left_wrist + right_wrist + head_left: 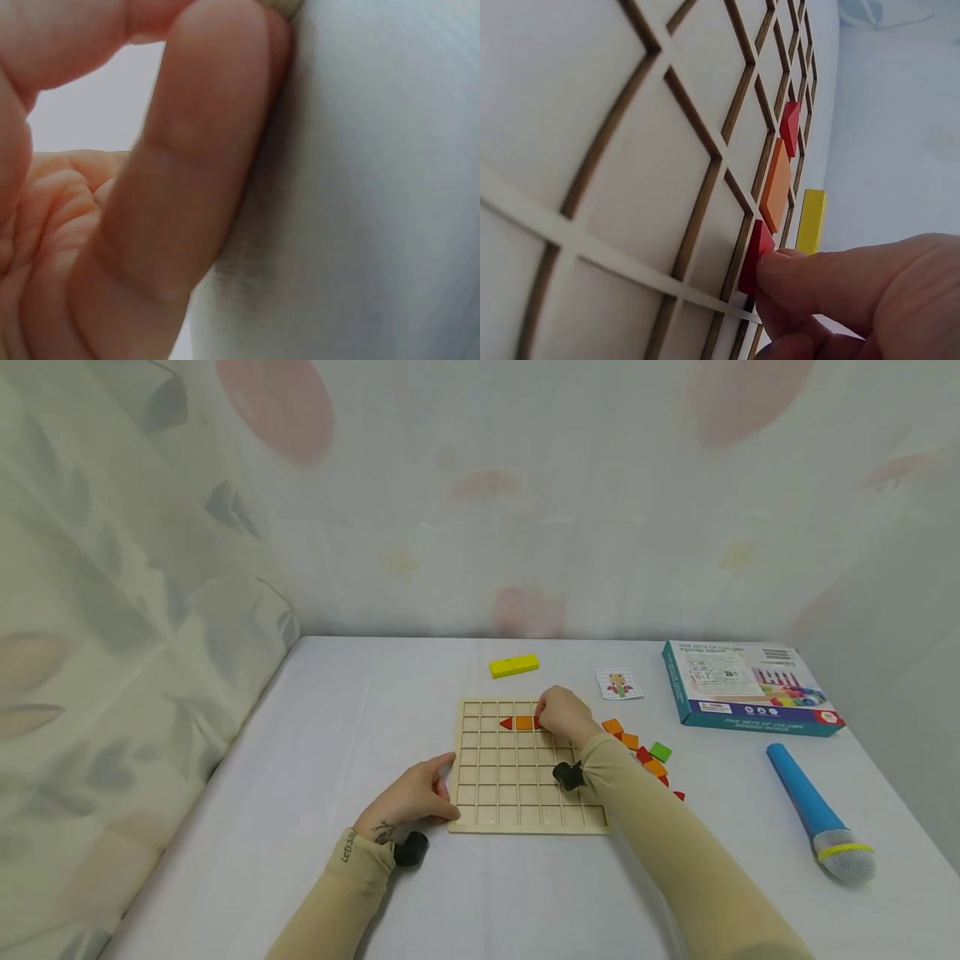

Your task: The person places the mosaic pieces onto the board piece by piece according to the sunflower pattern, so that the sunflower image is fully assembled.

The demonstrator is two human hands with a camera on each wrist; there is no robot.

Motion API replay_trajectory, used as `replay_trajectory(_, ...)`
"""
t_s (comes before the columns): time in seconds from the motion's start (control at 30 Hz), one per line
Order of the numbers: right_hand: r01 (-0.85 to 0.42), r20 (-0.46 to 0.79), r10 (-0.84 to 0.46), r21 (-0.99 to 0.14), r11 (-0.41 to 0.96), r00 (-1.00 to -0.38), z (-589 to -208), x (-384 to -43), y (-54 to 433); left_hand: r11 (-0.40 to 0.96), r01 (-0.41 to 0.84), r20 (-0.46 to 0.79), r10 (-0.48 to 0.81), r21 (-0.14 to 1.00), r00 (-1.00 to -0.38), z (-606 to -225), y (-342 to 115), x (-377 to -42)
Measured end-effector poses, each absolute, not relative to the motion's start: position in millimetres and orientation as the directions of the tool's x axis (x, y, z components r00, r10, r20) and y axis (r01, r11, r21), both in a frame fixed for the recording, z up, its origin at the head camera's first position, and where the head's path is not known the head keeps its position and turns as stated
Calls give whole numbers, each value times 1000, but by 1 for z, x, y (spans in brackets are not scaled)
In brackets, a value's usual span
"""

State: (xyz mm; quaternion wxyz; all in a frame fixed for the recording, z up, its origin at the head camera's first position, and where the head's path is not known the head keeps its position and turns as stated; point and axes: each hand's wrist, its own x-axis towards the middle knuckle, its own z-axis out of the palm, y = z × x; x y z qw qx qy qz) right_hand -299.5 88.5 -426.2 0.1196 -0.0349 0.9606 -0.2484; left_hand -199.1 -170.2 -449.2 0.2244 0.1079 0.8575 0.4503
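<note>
A pale wooden grid board (487, 795) lies on the white table. My left hand (408, 795) rests at its left edge, finger and thumb spread apart and touching the side. In the left wrist view the left hand's fingers (180, 142) fill much of the picture. Over the board's upper row, my right hand (567, 717) pinches a red triangular tile (754, 259) at a cell. Beside that tile sits an orange square tile (524, 722), with another red triangular tile (507, 723) to its left, its point facing left.
Loose orange, red and green tiles (661, 752) lie right of the board, partly behind the right sleeve. A yellow block (514, 666) and a pattern card (619, 683) are behind the board. Farther right are a game box (750, 685) and a blue toy microphone (810, 797).
</note>
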Motion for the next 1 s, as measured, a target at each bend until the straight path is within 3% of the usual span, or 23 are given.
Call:
replay_trajectory(0.3, -73, -119, -176, -589, 805, -977, -411, -295, 102, 571, -15, -286, 389, 821, -875, -450, -169, -198)
replay_trajectory(0.53, -87, -30, -145, -675, 733, -989, -375, -281, 151, 578, -1, -281, 396, 816, -874, -449, -168, -197)
replay_trajectory(0.7, -74, -29, -114, -602, 795, -993, -376, -270, 187, 586, -2, -282, 385, 810, -879, -448, -170, -197)
replay_trajectory(1.0, 65, -250, -58, -460, 885, -967, -405, -248, 203, 587, -9, -283, 376, 810, -882, -450, -172, -198)
